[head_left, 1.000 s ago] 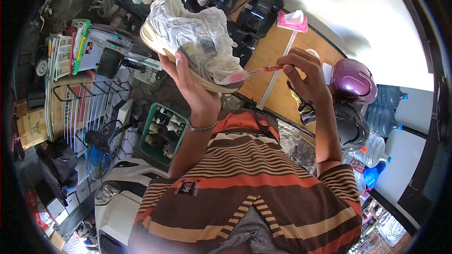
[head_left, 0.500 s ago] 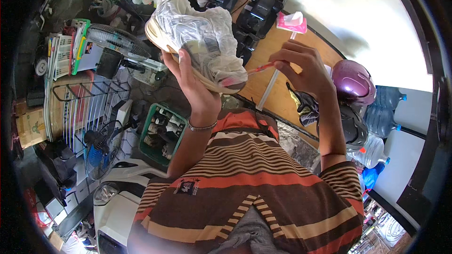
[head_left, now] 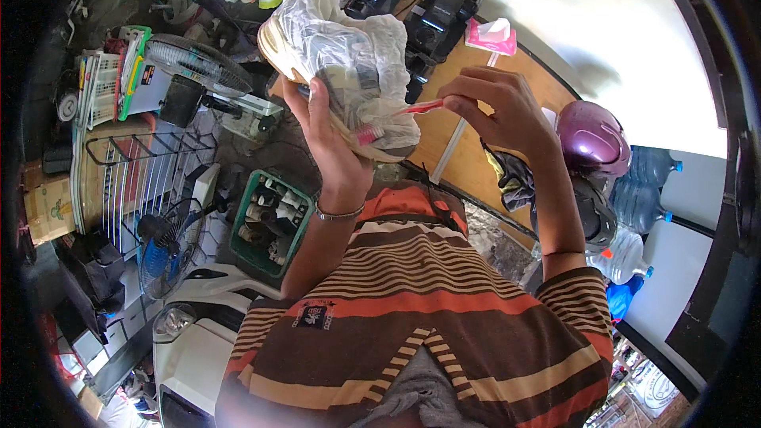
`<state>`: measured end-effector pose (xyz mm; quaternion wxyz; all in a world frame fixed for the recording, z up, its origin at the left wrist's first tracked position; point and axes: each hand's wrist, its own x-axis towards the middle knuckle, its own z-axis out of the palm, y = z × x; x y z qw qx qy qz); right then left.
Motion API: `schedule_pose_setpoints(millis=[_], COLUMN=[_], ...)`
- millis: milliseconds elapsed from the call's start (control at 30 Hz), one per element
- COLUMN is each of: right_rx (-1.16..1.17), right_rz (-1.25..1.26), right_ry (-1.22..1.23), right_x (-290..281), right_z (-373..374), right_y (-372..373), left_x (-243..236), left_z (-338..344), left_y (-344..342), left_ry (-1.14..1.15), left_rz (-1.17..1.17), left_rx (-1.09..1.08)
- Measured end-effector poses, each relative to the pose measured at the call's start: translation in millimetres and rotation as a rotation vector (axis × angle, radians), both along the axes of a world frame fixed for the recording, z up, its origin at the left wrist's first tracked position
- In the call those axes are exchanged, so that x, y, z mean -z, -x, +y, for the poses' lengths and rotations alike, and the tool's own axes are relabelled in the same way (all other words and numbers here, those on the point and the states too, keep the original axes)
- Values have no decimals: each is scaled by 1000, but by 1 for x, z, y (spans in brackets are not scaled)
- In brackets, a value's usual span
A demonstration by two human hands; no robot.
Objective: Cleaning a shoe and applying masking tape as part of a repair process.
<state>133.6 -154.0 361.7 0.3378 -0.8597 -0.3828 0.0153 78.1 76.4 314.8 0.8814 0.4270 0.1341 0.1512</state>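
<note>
My left hand (head_left: 337,143) is wrapped round a shoe (head_left: 279,47) and holds it up, tilted, in front of my chest. Crumpled clear plastic (head_left: 337,43) covers the shoe's upper, while its cream sole shows along the lower left side. Between the thumb and fingers of my right hand (head_left: 503,111) is a toothbrush (head_left: 420,108) with a red and clear handle. Its pink bristles rest against the shoe's edge near the lower end, close to my left hand.
A wooden table (head_left: 468,71) with a pink tissue pack (head_left: 491,36) and black devices stands beyond my hands. A purple helmet (head_left: 593,139) and water bottles (head_left: 640,198) sit at right. To the left are a green crate (head_left: 238,246) of shoes, a wire rack (head_left: 151,182) and fans.
My right hand has moved the toothbrush left, and its bristles lie slightly further along the shoe's edge. The shoe in my left hand has shifted a little to the right.
</note>
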Motion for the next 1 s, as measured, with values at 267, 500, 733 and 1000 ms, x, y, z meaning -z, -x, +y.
schedule_pose_setpoints(millis=[267,500,733,1000], right_rx=[8,205,284,345], right_rz=[60,-20,-244,-178], right_ry=[28,-206,-151,-361], right_x=[-2,4,28,38], right_z=[-22,-25,-30,-37], right_y=[-7,16,42,63], left_x=[-5,3,4,5], left_z=[-5,1,-10,-23], left_y=[6,3,9,9], left_ry=[31,193,230,341], left_rz=[-10,-63,-33,22], left_rx=[37,109,130,185])
